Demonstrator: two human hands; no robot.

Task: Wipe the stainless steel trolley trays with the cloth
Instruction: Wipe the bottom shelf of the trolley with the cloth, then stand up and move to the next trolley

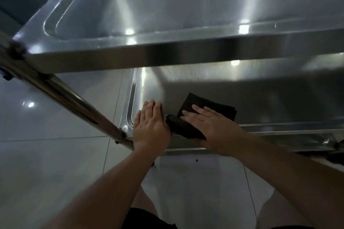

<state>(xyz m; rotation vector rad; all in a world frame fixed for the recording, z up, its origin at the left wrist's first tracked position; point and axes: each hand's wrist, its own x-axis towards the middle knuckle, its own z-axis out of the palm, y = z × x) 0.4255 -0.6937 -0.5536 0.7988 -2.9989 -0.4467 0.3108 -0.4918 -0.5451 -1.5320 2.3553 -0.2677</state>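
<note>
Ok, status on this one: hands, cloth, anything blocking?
Left hand flat on lower tray. Right hand flat on dark cloth. Upper tray overhangs.

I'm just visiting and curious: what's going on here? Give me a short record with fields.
Setting: steel trolley, upper tray above lower tray, on a tiled floor
Cloth: dark cloth lying near the lower tray's front left corner
Right hand: right hand flat on the cloth, fingers straight
Left hand: left hand flat on the tray beside the cloth
Upper tray: nothing on the part in view
</note>
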